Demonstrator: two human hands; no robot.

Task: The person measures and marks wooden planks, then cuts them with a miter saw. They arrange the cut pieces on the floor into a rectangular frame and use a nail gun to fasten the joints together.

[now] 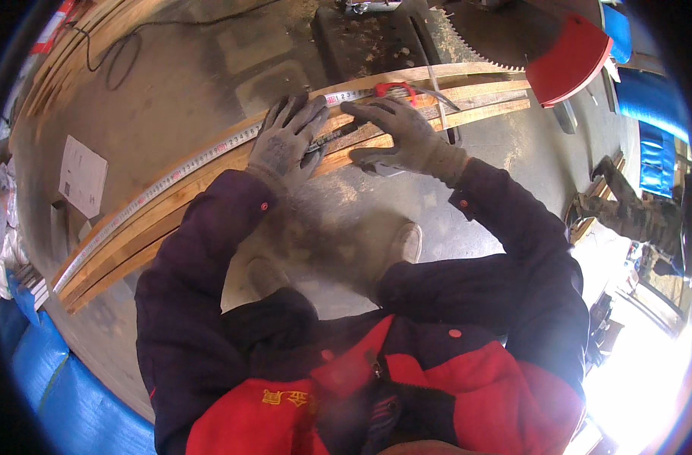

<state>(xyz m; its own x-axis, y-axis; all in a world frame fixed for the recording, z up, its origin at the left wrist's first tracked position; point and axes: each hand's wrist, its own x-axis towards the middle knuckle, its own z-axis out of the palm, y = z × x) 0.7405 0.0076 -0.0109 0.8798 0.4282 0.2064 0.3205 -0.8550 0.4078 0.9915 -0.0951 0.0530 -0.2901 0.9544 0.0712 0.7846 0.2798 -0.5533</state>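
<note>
1. The left hand, in a grey glove, lies nearly flat across the tape and the strips, its fingers extended and close together; it is not closed around anything.
2. The right hand, gloved alike, is half open, with fingers and thumb apart, over the right part of the strips. A slim dark tool lies between the two hands, slanting over the wood; I cannot tell whether the right hand has hold of it.
3. The tape runs along the strips from lower left, passes under the left hand and shows again beyond it, close to a red case just past the right fingertips.
4. The strips are long, pale wood, side by side, crossing from lower left to upper right.
5. Below the hands are two shoes on the grey floor.
6. At upper right, a toothed saw blade meets a red guard, near the strips' ends.
7. To the left, a printed sheet lies near the tape; above it, a dark cord loops near more wood.
8. Blue bundles sit at lower left, with blue padding at right.
</note>
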